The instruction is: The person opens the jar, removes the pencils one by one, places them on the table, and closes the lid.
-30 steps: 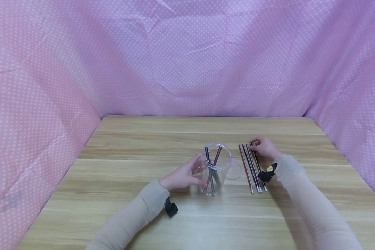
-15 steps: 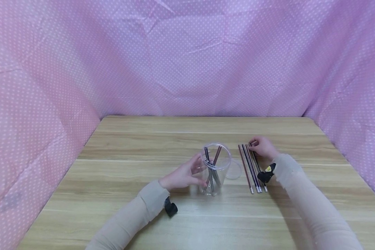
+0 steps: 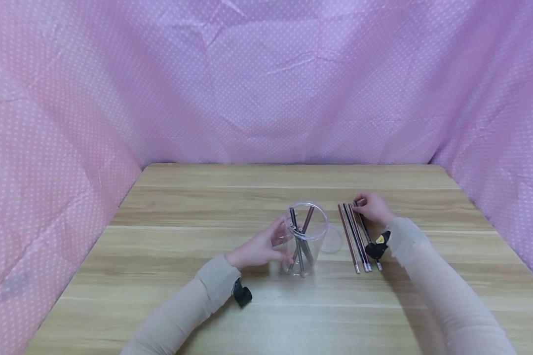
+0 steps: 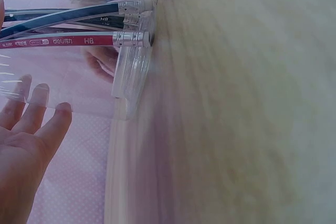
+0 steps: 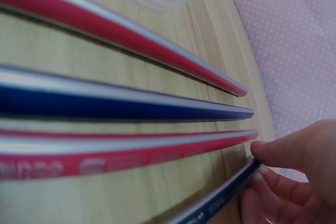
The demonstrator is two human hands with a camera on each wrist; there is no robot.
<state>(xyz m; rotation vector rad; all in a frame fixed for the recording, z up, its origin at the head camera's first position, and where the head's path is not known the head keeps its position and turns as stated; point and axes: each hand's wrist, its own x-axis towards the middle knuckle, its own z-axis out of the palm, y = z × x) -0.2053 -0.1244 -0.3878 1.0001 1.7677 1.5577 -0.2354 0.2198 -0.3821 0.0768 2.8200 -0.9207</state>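
Note:
In the head view, my left hand [image 3: 259,247] holds a clear plastic cup [image 3: 318,250] from its left side, fingers and thumb around the wall. Several pencils lean inside, among them a red one marked HB [image 4: 97,41] with its eraser end at the bottom. To the right, my right hand [image 3: 375,208] pinches the far end of a dark pencil [image 5: 223,198] between thumb and fingers. That end looks slightly raised in the right wrist view. Beside it lie a red pencil [image 5: 126,158], a blue pencil [image 5: 126,100] and another red pencil [image 5: 131,38].
A round clear lid [image 3: 333,240] lies flat between the cup and the row of pencils. The wooden table [image 3: 182,197] ends at a pink dotted curtain [image 3: 266,98], which hangs behind and along both sides.
The dark pencil's eraser end has shifted slightly right, away from the row. Both hands keep nearly the same places.

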